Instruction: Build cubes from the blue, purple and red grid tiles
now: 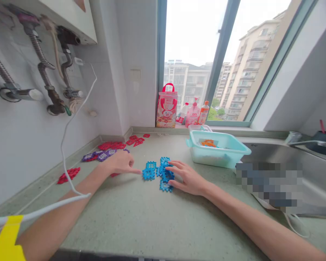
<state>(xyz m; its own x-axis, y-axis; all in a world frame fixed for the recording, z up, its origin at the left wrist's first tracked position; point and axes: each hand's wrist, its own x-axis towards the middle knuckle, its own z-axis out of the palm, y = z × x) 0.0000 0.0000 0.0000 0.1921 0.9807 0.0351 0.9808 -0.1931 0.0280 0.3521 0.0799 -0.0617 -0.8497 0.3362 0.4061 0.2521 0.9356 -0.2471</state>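
Several blue interlocking building tiles [148, 174] with notched edges lie in a loose cluster on the grey-green countertop [141, 217]. My right hand [188, 177] rests over the right part of the cluster, fingers spread and touching the tiles. From the left, my left hand [122, 163] reaches in with the index finger stretched out, its tip at the edge of a blue tile. The other fingers of that hand are partly curled, and no held piece shows in them. A bit of a red tile [115, 174] peeks out under the left hand.
Purple tiles [105, 156] and red tiles [111, 145] lie in piles by the wall. A turquoise basket [220, 159] with orange pieces stands at right, beside a steel sink [315, 181]. A white cable [63, 145] hangs across my left forearm. Bottles [193, 114] line the windowsill.
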